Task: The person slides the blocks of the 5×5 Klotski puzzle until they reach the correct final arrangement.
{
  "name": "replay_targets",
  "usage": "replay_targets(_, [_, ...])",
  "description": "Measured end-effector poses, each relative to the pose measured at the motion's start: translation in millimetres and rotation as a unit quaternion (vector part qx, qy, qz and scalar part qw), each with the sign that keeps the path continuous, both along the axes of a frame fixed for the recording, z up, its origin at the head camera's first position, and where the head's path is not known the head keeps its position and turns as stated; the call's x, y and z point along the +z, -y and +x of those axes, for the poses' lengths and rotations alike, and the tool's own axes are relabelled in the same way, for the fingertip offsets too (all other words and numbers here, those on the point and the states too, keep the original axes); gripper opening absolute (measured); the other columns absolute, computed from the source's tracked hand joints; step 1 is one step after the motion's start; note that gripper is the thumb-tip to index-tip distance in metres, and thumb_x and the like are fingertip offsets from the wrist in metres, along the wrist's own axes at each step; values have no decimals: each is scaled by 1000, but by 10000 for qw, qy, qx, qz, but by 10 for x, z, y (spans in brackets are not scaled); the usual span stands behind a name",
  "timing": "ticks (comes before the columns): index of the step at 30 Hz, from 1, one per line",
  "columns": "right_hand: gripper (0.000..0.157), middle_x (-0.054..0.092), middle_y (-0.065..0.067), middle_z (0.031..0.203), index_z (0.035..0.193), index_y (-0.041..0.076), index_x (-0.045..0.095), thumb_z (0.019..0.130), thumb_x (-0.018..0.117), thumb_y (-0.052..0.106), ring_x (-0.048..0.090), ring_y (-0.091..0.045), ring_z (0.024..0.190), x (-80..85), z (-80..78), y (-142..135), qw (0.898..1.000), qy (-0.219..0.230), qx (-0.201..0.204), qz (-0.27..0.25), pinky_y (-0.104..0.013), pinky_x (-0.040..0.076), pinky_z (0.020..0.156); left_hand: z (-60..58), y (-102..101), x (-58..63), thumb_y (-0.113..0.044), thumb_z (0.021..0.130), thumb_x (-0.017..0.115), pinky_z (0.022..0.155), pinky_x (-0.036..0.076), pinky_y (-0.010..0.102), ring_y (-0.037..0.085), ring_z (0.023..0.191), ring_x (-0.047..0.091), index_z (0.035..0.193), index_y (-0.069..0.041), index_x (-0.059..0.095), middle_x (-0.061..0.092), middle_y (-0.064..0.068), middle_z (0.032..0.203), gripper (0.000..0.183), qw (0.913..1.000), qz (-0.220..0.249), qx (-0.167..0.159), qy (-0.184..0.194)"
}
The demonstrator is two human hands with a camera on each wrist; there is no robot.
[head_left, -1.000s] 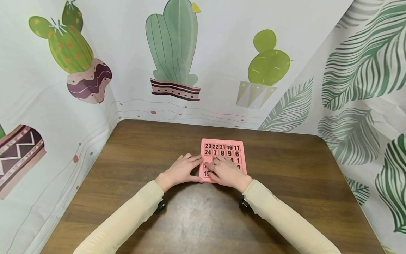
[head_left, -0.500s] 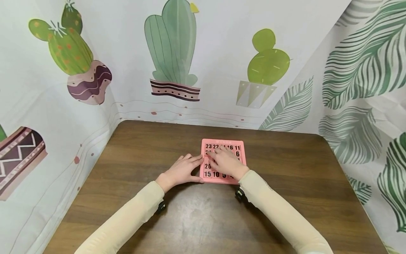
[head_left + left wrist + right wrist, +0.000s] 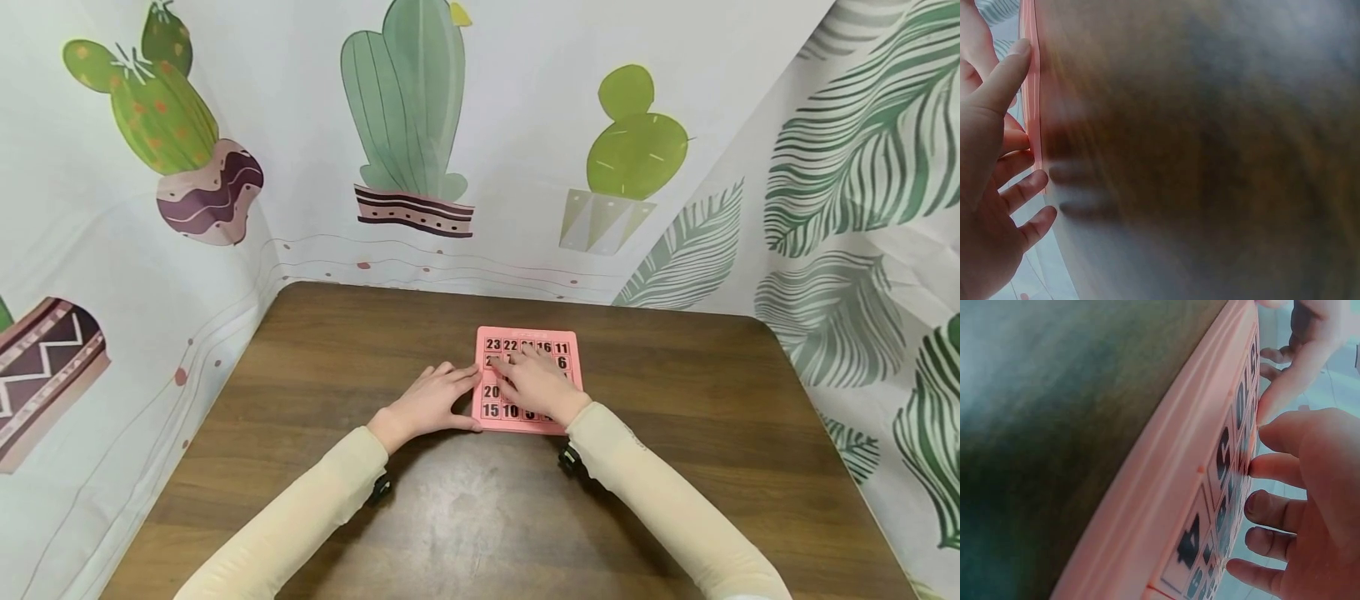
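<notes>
A pink sliding number puzzle (image 3: 491, 410) lies on the table, its square tiles printed with black numbers. Along its left side, my left hand (image 3: 427, 402) touches the frame, thumb by the near left corner and fingertips higher up the edge. In the left wrist view, that thumb (image 3: 1010, 72) rests against the pink edge (image 3: 1034, 106), with the other fingers spread. My right hand (image 3: 538, 388) lies over the middle tiles, fingertips reaching the upper rows, and hides several numbers. The right wrist view shows its fingers (image 3: 1275, 509) slightly bent at the tile faces, beside the puzzle's thick near edge (image 3: 1147, 469).
The brown wooden table (image 3: 465, 517) surrounds the puzzle on every side. Behind it hangs a white cloth (image 3: 517, 150) printed with cacti and leaves. Dark wrist devices (image 3: 568, 457) sit beneath both cream sleeves (image 3: 667, 500).
My right hand has moved up and slightly left from the lower tiles to the upper rows, uncovering the bottom left numbers, then stays there. The left hand keeps its place.
</notes>
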State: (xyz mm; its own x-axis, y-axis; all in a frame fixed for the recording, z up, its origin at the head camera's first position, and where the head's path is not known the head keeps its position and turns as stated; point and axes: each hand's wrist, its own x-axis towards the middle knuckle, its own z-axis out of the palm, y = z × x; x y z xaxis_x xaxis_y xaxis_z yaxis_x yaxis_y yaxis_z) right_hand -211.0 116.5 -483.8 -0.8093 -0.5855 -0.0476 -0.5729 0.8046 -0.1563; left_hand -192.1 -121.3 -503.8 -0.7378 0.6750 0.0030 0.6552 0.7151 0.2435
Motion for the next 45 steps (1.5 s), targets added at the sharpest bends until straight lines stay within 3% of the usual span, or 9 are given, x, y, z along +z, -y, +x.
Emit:
replay_targets(7, [44, 65, -19, 137, 146, 13, 63, 107, 55, 33, 47, -49, 140, 1, 64, -5, 9997, -93, 204, 48, -61, 32, 119, 6, 2, 13, -68, 85, 74, 95, 46, 47, 25, 123, 52, 153, -9, 54, 48, 8, 160, 92, 10000, 49, -23, -24])
replay_targets(19, [42, 70, -13, 128, 141, 14, 68, 105, 57, 33, 57, -40, 128, -7, 151, -18, 9983, -418, 415, 36, -59, 37, 116, 4, 2, 34, -66, 86, 74, 99, 46, 49, 26, 124, 51, 153, -9, 53, 47, 8, 161, 91, 10000, 52, -33, 52])
replay_targets(29, [39, 69, -13, 114, 138, 15, 69, 104, 59, 30, 57, -34, 107, -2, 186, -55, 9964, -670, 526, -26, -57, 41, 112, 12, -2, 57, -65, 86, 74, 100, 46, 51, 27, 125, 51, 154, -9, 52, 46, 9, 161, 91, 9999, 50, -39, 80])
replay_targets(36, [33, 64, -12, 113, 132, 16, 73, 104, 60, 29, 58, -36, 114, 18, 74, -56, 9964, -669, 447, -267, -60, 40, 113, 14, -7, 44, -65, 86, 74, 101, 46, 51, 26, 125, 51, 155, -9, 51, 48, 8, 160, 92, 10000, 20, -10, 47])
replay_targets(45, [34, 62, -10, 108, 134, 16, 72, 106, 59, 29, 52, -28, 102, 8, -110, -31, 9971, -730, 105, -195, -51, 46, 94, 29, -15, 63, -64, 85, 76, 101, 46, 51, 26, 123, 51, 154, -8, 52, 48, 9, 160, 92, 9999, 58, 10, 91])
